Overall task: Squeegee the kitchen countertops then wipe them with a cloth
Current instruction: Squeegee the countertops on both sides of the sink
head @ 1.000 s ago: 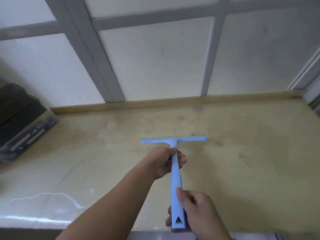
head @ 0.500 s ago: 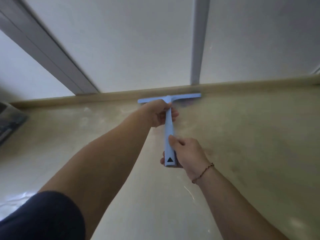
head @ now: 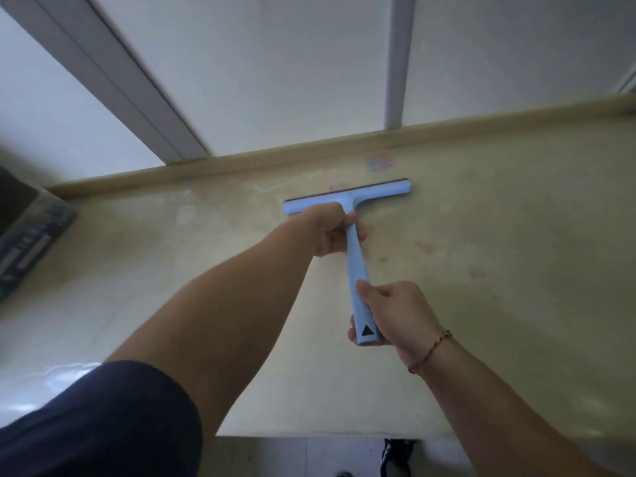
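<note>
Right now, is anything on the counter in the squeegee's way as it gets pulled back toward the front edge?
Nothing visible: the countertop behind the blue squeegee is bare. The dark box sits far left.

Both hands (head: 328, 232) (head: 399, 313) clenched — arms outstretched

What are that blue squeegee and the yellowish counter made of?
The squeegee looks like smooth matte plastic, moulded in one colour, with a dark strip along its head, probably rubber. The countertop seems polished stone or a stone-look composite: glossy, with faint mottling and reflections near its front edge.
</note>
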